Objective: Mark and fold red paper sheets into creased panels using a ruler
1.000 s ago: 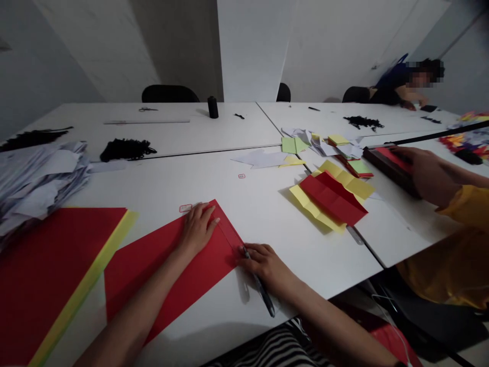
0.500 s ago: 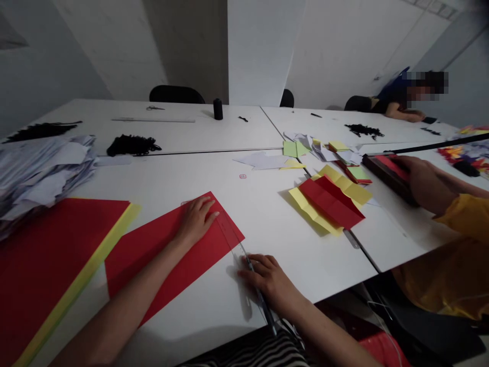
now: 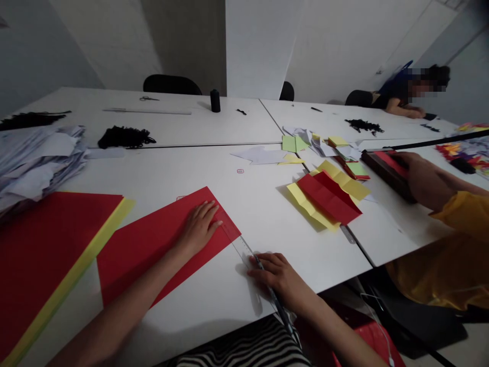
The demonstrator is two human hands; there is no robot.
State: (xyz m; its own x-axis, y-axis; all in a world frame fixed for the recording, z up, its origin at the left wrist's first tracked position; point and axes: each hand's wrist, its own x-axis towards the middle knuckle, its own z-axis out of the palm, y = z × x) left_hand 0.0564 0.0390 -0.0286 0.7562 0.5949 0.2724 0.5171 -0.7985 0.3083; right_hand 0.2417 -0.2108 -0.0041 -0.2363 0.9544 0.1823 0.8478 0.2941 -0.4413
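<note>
- The red sheet (image 3: 153,239) was laid slantwise on the near surface (image 3: 267,199).
- It was pressed by the left hand (image 3: 198,227), grip opened flat, nothing clasped.
- A pen (image 3: 280,308) was held in the right hand's (image 3: 280,275) closed grip, by the clear ruler (image 3: 237,243) laid across the sheet's right end.
- Creased papers (image 3: 330,196) were spread farther right.

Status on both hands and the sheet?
Left hand flat on red sheet. Right hand holding pen, at clear ruler. Ruler partly over sheet; creased papers off to the right, not touching it.
</note>
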